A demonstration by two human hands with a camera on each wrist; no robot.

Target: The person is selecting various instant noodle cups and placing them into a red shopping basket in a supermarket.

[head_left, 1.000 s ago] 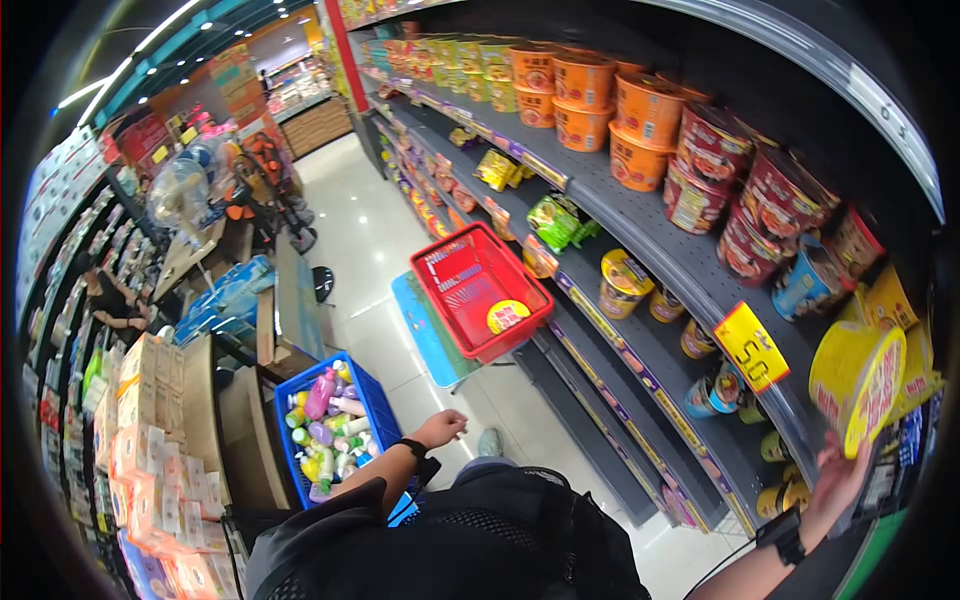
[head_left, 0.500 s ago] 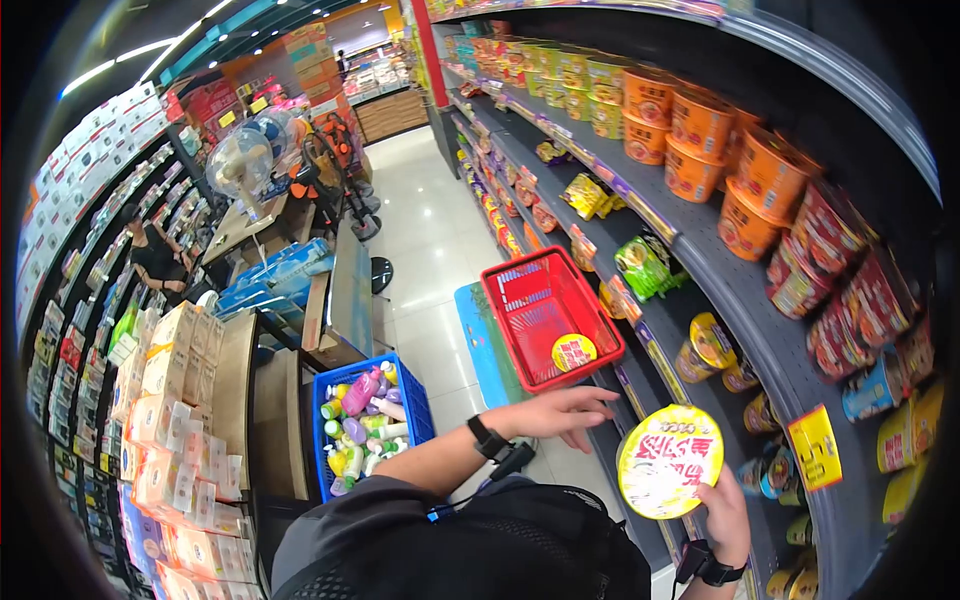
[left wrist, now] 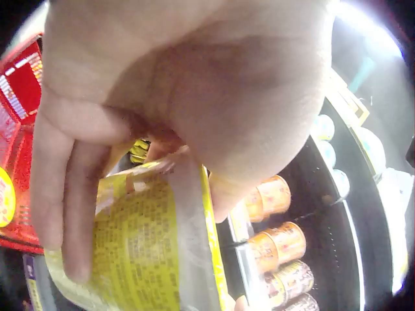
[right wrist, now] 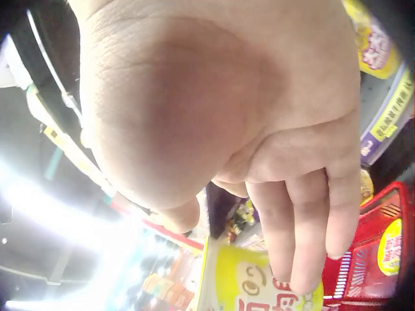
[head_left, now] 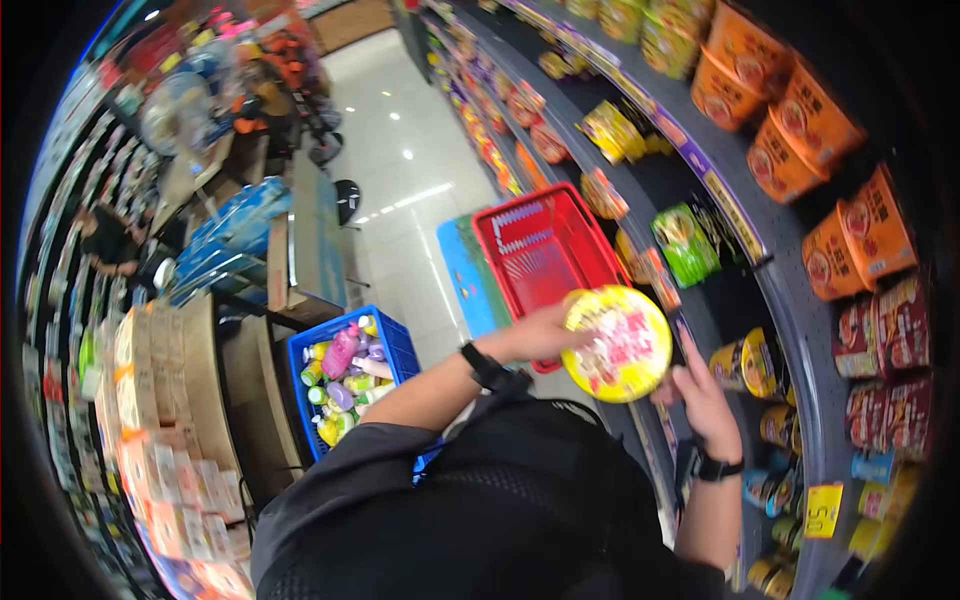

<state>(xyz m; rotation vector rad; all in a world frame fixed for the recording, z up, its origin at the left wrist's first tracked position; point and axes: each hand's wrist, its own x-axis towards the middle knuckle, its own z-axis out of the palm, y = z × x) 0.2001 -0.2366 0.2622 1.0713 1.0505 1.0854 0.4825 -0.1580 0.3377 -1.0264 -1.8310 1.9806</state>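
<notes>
A large tub with a yellow-rimmed lid (head_left: 618, 345) is tilted in front of the body, its lid facing the head camera. My left hand (head_left: 535, 335) grips it from the left; in the left wrist view its fingers curl over the tub's printed yellow side (left wrist: 139, 246). On the other side is my right hand (head_left: 708, 405), fingers extended beside the tub; in the right wrist view they overlap the tub (right wrist: 243, 278), though contact is unclear. Beyond the tub is a red basket (head_left: 545, 250), holding another yellow-lidded item (right wrist: 391, 247), visible in the right wrist view.
Shelves at the right carry orange noodle cups (head_left: 830, 120), dark red cups (head_left: 890, 325) and a green bag (head_left: 685, 243). A blue crate (head_left: 402, 348) of bottles stands left of the basket. Stacked tissue packs (head_left: 150, 400) and a wooden shelf (head_left: 205, 385) are farther left.
The tub has come from the shelf side at the right to in front of the body. My left hand has moved up and taken hold; my right hand's fingers have straightened.
</notes>
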